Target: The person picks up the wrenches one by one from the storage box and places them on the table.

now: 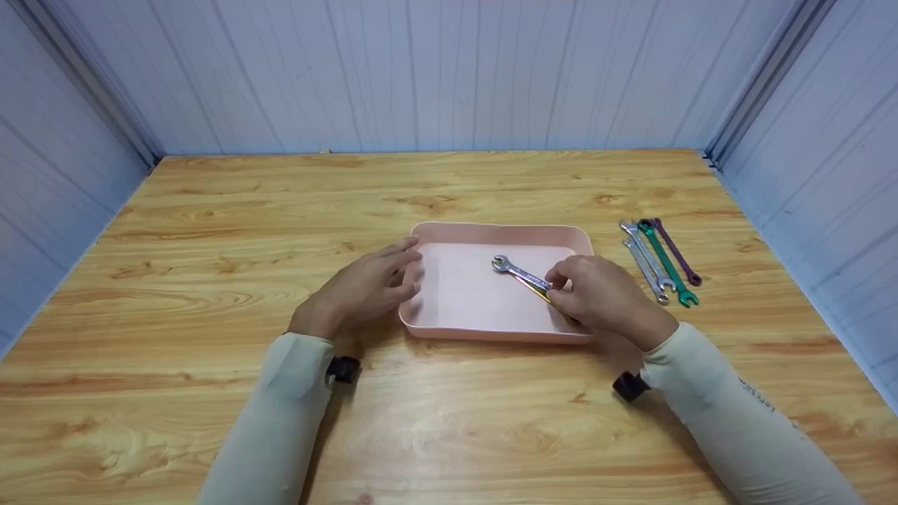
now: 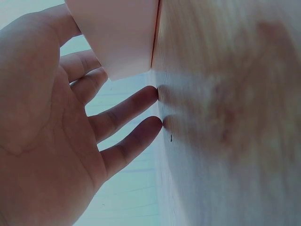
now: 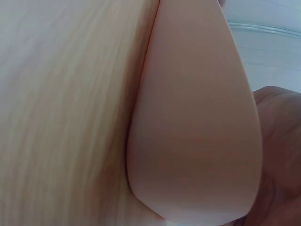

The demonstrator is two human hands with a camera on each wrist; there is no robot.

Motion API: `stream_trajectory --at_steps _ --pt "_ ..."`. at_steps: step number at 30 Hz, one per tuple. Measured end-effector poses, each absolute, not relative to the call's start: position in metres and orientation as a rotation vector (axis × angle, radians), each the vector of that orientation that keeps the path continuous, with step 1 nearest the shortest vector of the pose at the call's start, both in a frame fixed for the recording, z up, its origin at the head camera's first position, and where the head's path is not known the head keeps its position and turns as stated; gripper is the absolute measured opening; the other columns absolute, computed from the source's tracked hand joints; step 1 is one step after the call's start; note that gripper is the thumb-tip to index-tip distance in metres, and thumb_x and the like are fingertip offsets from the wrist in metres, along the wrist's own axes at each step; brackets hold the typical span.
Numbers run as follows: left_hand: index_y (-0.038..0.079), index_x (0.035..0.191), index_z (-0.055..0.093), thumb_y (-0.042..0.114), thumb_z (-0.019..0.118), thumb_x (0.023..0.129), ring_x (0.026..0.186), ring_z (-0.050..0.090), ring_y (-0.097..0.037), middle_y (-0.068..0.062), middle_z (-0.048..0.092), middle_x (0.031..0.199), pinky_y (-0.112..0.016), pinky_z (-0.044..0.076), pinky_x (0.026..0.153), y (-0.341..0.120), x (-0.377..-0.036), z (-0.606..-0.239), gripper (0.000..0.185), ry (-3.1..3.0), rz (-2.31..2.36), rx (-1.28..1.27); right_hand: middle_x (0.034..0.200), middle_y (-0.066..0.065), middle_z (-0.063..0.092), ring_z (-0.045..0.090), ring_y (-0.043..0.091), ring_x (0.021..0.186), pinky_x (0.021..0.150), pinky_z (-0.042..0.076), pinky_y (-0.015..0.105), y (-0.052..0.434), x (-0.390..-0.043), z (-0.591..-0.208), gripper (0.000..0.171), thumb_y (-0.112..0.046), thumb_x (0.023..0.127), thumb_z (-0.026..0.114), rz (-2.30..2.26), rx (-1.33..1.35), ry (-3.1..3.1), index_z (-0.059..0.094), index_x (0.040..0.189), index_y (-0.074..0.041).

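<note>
A pink tray lies on the table in front of me. My left hand is at its left side, fingers spread and loosely bent, fingertips right at the rim. In the left wrist view two lower fingers of it reach down to the tabletop beside the tray's corner. Over the right part of the tray, my right hand pinches a silver wrench near one end; its open jaw points to the far left. A gold-coloured wrench shows just under it, partly hidden by the hand. The right wrist view shows mostly the tray's outer wall.
Right of the tray lie several wrenches side by side: two silver wrenches, a green wrench and a purple wrench. The wooden table meets pale panel walls at the back and sides.
</note>
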State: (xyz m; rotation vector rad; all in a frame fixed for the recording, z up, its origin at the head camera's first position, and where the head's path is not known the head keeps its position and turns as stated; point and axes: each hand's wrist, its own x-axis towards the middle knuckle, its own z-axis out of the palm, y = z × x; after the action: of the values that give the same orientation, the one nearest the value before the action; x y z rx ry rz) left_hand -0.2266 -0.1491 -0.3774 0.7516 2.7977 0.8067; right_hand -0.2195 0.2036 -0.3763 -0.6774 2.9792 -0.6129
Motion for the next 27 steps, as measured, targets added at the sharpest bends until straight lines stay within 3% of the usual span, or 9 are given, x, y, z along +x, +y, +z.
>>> stream_trajectory --at_steps 7,12,19,27 --pt "0.010 0.149 0.049 0.030 0.059 0.101 0.147 0.029 -0.020 0.003 0.026 0.164 -0.043 0.031 0.115 -0.1494 -0.2260 -0.3772 0.053 2.799 0.804 0.746 0.086 0.003 0.063 0.054 0.018 0.070 0.058 0.043 0.032 0.2031 -0.2198 -0.3778 0.016 -0.011 0.086 0.067 -0.505 -0.705 2.990 0.076 0.099 -0.006" --pt "0.010 0.150 0.048 0.029 0.059 0.101 0.148 0.028 -0.020 0.003 0.026 0.164 -0.043 0.032 0.114 -0.1501 -0.2262 -0.3785 0.054 2.801 0.807 0.759 0.078 0.001 0.057 0.051 0.018 0.067 0.056 0.040 0.032 0.2033 -0.2198 -0.3793 0.008 -0.006 0.084 0.066 -0.423 -0.779 2.993 0.073 0.085 -0.010" --pt "0.008 0.150 0.048 0.027 0.060 0.100 0.147 0.030 -0.021 0.001 0.027 0.164 -0.043 0.034 0.113 -0.1498 -0.2263 -0.3794 0.054 2.804 0.806 0.778 0.070 -0.002 0.053 0.047 0.016 0.063 0.052 0.036 0.032 0.2047 -0.2194 -0.3818 0.016 -0.003 0.083 0.068 -0.359 -0.882 3.021 0.066 0.071 -0.015" --pt "0.009 0.150 0.048 0.028 0.059 0.100 0.147 0.030 -0.021 0.002 0.026 0.164 -0.043 0.033 0.113 -0.1495 -0.2263 -0.3793 0.054 2.809 0.793 0.765 0.070 -0.003 0.053 0.047 0.015 0.060 0.049 0.034 0.031 0.2033 -0.2176 -0.3804 0.011 -0.009 0.082 0.070 -0.294 -0.845 3.005 0.069 0.074 -0.016"
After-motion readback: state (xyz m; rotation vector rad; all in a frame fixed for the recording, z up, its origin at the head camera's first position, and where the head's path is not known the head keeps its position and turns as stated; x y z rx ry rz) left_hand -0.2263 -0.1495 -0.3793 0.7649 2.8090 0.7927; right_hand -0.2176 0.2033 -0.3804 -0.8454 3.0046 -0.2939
